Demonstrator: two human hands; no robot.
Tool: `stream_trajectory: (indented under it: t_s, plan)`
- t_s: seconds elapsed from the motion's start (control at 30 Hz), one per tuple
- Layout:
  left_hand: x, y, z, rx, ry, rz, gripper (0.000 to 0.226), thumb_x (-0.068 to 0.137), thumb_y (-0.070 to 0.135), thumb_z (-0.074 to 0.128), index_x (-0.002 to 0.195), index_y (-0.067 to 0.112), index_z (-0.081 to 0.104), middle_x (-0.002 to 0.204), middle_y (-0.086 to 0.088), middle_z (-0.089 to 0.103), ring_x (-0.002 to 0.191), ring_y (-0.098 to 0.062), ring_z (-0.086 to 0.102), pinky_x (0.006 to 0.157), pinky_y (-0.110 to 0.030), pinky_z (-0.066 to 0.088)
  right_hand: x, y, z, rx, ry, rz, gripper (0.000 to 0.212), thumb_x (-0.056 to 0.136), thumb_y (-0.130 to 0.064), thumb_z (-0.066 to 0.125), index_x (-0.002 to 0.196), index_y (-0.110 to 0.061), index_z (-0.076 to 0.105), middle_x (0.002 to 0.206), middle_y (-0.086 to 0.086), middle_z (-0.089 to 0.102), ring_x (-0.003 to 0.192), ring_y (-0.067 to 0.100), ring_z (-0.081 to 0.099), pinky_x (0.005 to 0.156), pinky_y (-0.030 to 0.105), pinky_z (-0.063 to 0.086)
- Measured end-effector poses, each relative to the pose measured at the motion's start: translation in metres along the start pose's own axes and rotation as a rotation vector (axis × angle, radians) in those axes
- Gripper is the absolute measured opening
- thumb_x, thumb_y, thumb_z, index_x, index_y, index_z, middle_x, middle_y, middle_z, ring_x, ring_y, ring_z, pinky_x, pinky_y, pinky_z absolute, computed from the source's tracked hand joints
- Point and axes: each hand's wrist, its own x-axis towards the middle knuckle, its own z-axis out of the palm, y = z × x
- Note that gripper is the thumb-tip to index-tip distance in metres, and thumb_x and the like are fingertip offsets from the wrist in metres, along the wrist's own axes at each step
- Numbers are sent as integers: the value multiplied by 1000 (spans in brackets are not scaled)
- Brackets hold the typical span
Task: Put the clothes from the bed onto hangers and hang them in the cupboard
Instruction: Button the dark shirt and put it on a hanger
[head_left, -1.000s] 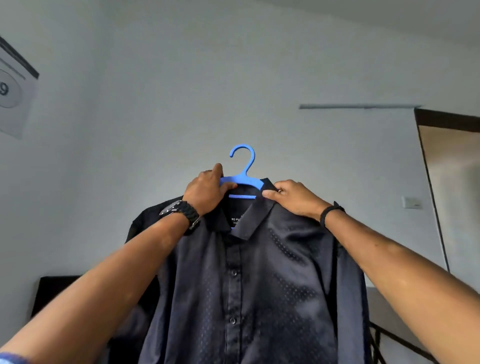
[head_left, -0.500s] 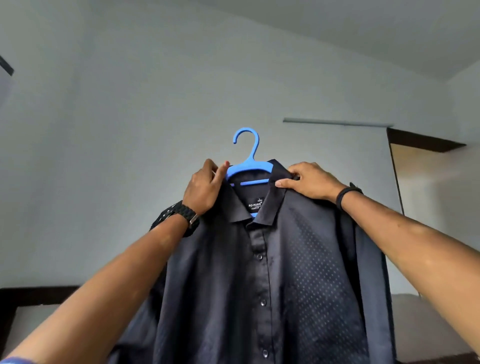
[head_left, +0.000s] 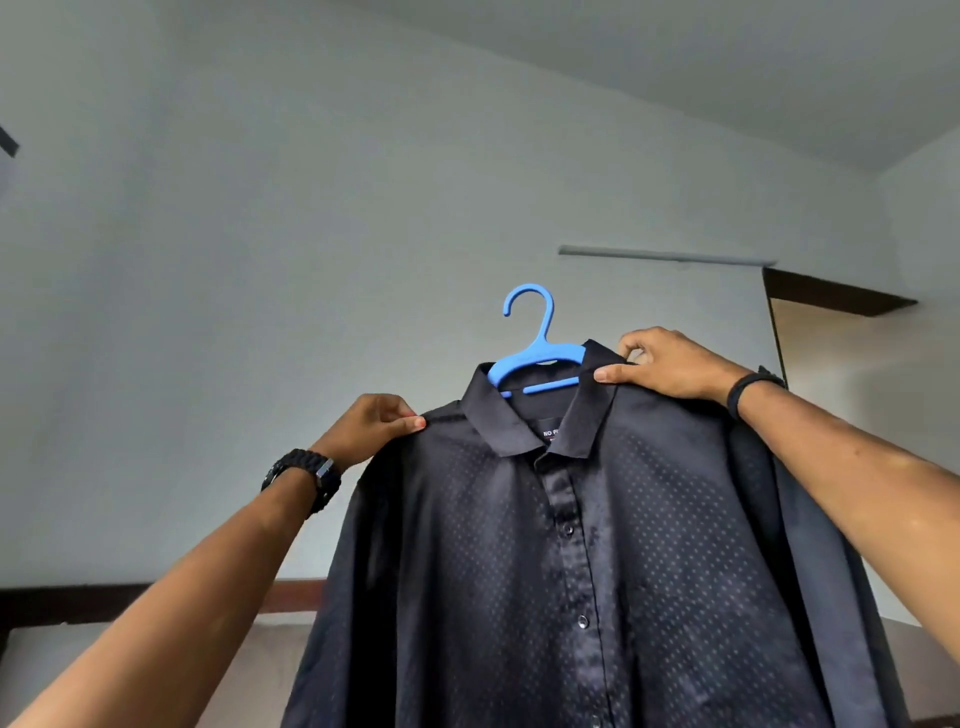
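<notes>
The dark shirt (head_left: 597, 545) hangs on the blue hanger (head_left: 537, 364), held up high in front of the wall. The left hand (head_left: 371, 428) pinches the left shoulder seam, lower; the right hand (head_left: 670, 366) pinches the collar edge just beside the hanger, higher. So the shoulder line is tilted, and the free hook rises between both grips, nearer to the right hand.

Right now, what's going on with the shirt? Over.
Left hand pinches shirt shoulder. Right hand pinches collar side. Shirt sits on blue hanger, hook free. Nothing blocking.
</notes>
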Motion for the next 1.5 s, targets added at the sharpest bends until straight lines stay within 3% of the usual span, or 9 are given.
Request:
stream_trajectory:
  t_s: [0.2,0.37,0.47,0.7,0.93,1.07,1.17,1.3,1.5]
  plan:
    - [8,0,3,-6,-116,-286,10,95,10,52,97,12,61,87,-4,59,78,-17,53,67,-26,41,-6,-8,5,40,-9,21,37,79,-47,71,68,-19,51,60,-5,49,57,11,46,54,25,35]
    - [18,42,42,275,107,36,26,94,31,56,115,14,59,102,1,57,98,-18,55,83,-26,41,-7,-8,17,-8,33,57,37,74,-53,73,69,-24,51,78,-3,55,80,19,55,72,31,45]
    - [24,68,58,357,44,81,24,91,32,60,104,11,61,93,-1,56,88,-19,51,68,-24,37,-10,-13,17,90,20,79,33,74,-50,75,73,-25,54,85,-1,59,81,18,58,73,30,46]
    - [21,93,71,197,122,46,15,78,20,77,87,11,70,81,-4,59,80,-16,50,52,-12,32,-46,0,-25,538,-598,320,22,85,3,62,106,-6,61,109,13,67,97,23,64,80,30,56]
    - [12,122,76,107,381,110,21,71,15,81,86,5,70,83,-10,66,80,-25,58,68,-27,41,-48,-4,-35,-205,66,23,13,82,-20,70,75,-20,59,71,-6,55,80,19,51,68,25,36]
    - [11,139,74,85,658,383,20,83,13,68,101,5,66,97,-13,59,87,-27,55,73,-23,36,-68,-31,-79,338,-260,80,6,85,-12,68,90,-13,64,85,6,67,78,18,62,74,26,51]
    - [18,149,93,45,782,460,24,89,16,62,111,7,64,105,-13,56,90,-28,54,79,-30,40,-74,-25,-102,480,-275,108,13,85,-12,66,97,-7,63,90,10,68,78,19,65,71,24,55]
    - [38,127,145,171,424,277,19,86,19,66,102,9,67,96,-14,59,90,-33,57,70,-30,37,-73,23,-92,103,-360,305,16,82,-26,73,72,-18,64,71,2,60,61,13,54,52,18,44]
    - [41,82,267,161,113,156,9,83,20,68,90,14,67,88,-9,64,84,-30,63,72,-37,49,-109,137,-64,222,-701,702,14,87,-1,62,98,4,67,104,21,69,93,28,68,93,41,53]
